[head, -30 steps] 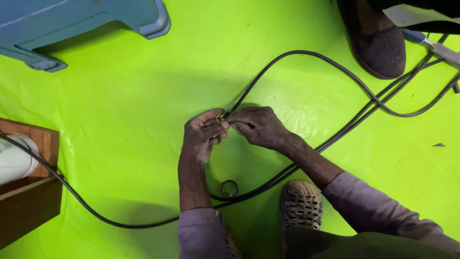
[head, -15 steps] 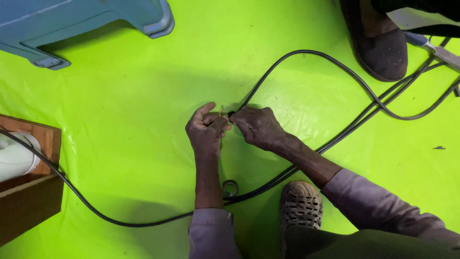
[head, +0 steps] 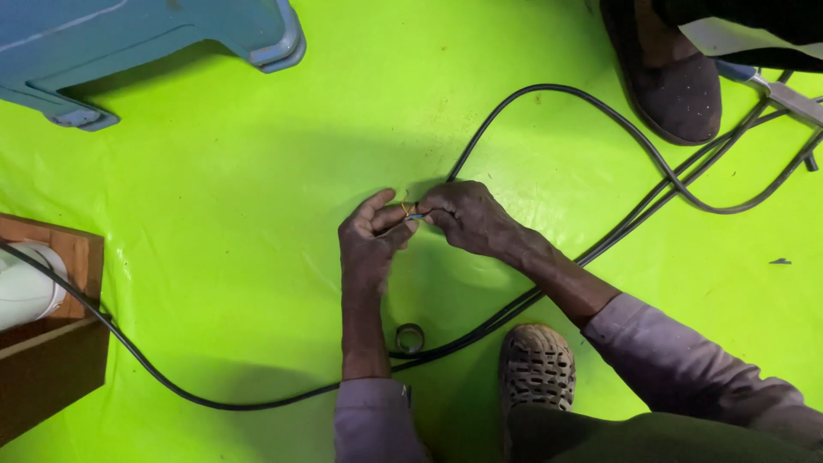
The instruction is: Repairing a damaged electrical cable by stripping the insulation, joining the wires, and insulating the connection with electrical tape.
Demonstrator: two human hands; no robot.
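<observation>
Hands are met at the middle of the green sheet [head: 214,214], where small wire ends [head: 409,211], yellow and blue, are pinched between them. The left hand [head: 370,240] has its grip pressed together on the wire ends, and the right hand [head: 467,216] has its grip closed on the black cable [head: 549,94] where those ends come out. The cable is looped far and right, then run back near and left past a small tape roll [head: 410,337] lying just near the left forearm. A perforated shoe [head: 536,364] is seen near right, a dark shoe [head: 673,73] far right, a blue stool [head: 129,43] far left, and a wooden box [head: 51,360] at the left edge.
</observation>
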